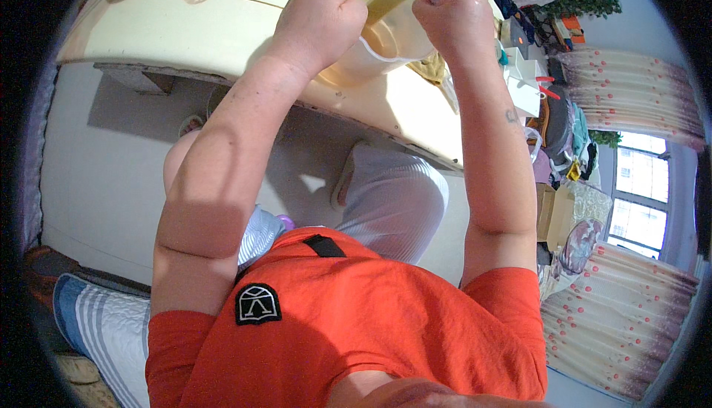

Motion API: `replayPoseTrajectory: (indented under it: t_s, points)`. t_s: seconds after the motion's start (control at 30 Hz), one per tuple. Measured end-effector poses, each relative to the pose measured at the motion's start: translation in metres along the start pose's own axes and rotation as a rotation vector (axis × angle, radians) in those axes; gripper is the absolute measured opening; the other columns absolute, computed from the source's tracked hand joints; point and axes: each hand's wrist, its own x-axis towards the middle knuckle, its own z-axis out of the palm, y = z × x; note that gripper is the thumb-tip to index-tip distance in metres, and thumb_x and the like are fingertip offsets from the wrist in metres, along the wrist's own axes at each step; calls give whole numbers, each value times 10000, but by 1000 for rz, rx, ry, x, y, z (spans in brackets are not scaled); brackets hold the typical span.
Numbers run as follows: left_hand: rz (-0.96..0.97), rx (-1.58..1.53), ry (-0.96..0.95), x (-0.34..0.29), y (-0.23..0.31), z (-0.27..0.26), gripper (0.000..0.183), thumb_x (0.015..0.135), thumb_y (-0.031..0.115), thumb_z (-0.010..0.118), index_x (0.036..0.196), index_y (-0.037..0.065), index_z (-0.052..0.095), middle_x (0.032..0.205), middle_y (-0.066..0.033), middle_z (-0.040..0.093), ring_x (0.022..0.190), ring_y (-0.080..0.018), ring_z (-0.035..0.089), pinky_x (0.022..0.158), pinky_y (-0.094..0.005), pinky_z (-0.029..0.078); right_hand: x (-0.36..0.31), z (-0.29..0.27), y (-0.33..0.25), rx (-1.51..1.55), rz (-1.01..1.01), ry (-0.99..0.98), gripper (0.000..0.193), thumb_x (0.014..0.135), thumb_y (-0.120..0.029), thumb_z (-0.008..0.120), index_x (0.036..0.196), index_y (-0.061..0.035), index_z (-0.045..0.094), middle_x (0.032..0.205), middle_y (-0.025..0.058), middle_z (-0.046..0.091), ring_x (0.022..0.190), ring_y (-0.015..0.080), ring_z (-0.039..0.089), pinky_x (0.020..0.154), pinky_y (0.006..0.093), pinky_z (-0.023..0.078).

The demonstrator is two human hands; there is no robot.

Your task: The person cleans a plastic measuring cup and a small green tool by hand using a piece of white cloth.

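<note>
A translucent white plastic tub stands near the front edge of the cream tabletop, between and beyond my hands. A flat pale yellow-green piece shows at its far side; I cannot tell whether it lies inside or behind the wall. My left hand is closed in a fist against the tub's left side, its fingers turned away from view. At the tub's right side my right hand is curled into a fist, thumb and forefinger together. What either hand grips, if anything, is hidden.
The tabletop bears a drawn rectangle at left. Beside my right forearm lie a yellowish cloth and a white box with red-handled items. Beneath the table edge are my legs and the grey floor. Curtains hang at right.
</note>
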Motion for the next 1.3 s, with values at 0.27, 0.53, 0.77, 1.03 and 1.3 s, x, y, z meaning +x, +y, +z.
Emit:
replayPoseTrajectory:
  t_s: [0.27,0.53,0.77,1.03,1.3]
  points:
    - [19,18,-5,1,0,2,448,802,189,469,1172,16,653,1092,-251,674,1037,-424,629,946,-473,490,17,12,-13,161,-173,152,66,723,-48,675,745,-17,621,799,195,622,766,398,625,682,451,506]
    - [-9,94,176,-4,0,18,425,838,198,478,1173,7,657,1109,-242,673,1053,-404,633,971,-474,486,6,7,-4,-17,213,-12,256,722,-238,736,882,-39,733,768,156,713,724,253,710,688,351,560]
    - [62,28,195,-4,3,11,382,833,155,467,1128,-8,647,1071,-269,666,1029,-435,624,932,-475,496,-16,-10,32,552,395,211,191,787,-154,740,896,3,732,767,72,708,687,119,654,652,261,534]
    - [162,-22,199,-3,1,12,346,827,126,467,1092,-14,641,1021,-278,665,989,-454,623,898,-495,501,-20,5,46,815,240,102,183,877,-133,753,1018,-17,745,893,56,731,765,92,664,658,220,530]
    - [95,-61,64,-1,11,-2,329,850,93,480,1108,-30,642,1049,-266,674,1008,-412,647,914,-443,512,2,8,24,236,92,-8,184,853,-209,764,978,-75,771,825,77,736,698,125,692,651,263,554]
